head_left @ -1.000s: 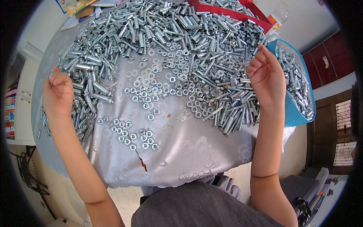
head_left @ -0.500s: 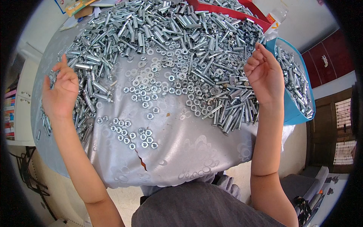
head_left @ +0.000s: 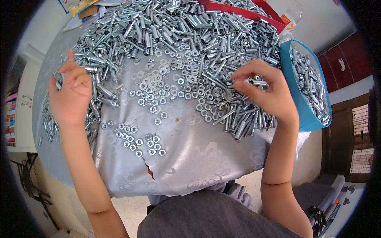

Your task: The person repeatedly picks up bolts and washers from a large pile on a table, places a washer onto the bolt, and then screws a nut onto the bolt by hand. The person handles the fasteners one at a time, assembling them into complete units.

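Observation:
My left hand (head_left: 74, 97) is raised over the assembled anchor bolts (head_left: 104, 90) at the left, palm up and empty. Its fingers are loosely bent and spread apart. Over the right side of the metal heap, my right hand (head_left: 265, 88) curves its thumb and forefinger toward each other with a gap between them. I see nothing held there. Below it lie washers and long bolts (head_left: 243, 123). Loose nuts (head_left: 152, 95) and flat washers (head_left: 152, 83) spread over the middle of the cloth. A smaller group of nuts (head_left: 129, 137) sits nearer to me.
Metal sleeves (head_left: 145, 35) pile along the table's far side. A blue bin (head_left: 304, 113) of bolts stands at the right, a red tray (head_left: 246, 14) at the back, a clear bottle (head_left: 293, 16) beside it. The silvery tablecloth (head_left: 198, 158) has a tear near its front.
My right hand has swung left and down from beside the blue bin to over the bolts and washers, its fingers curving inward. My left hand has shifted slightly right.

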A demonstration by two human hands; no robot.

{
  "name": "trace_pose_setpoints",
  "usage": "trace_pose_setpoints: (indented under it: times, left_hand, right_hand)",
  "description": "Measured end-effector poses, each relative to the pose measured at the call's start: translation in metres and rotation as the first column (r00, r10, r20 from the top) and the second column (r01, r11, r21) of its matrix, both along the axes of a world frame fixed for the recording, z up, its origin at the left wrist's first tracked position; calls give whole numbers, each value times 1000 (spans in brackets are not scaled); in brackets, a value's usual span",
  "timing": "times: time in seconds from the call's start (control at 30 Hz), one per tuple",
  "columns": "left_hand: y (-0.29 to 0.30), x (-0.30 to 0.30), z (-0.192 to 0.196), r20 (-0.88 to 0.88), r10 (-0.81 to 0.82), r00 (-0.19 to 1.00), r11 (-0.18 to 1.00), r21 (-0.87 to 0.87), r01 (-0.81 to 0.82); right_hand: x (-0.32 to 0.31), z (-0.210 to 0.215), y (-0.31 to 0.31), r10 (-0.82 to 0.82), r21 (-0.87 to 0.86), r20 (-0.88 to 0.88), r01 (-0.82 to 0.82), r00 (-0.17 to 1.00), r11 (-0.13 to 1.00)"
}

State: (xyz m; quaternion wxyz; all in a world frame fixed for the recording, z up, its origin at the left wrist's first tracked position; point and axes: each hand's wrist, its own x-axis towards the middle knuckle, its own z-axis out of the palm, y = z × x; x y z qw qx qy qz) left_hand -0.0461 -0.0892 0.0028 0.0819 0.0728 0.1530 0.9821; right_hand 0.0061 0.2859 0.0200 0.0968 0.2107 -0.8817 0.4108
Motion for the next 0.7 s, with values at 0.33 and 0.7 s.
trace_pose_setpoints:
  times: [0.33, 0.7]
  left_hand:
    - [82, 30, -2, 112, -197, 974, 823, -522, 226]
    - [97, 43, -17, -758, -522, 392, 29, -474, -880]
  right_hand:
    - [15, 9, 11, -25, 358, 111, -17, 993, 934]
    - [10, 7, -5, -227, 158, 99, 210, 969, 965]
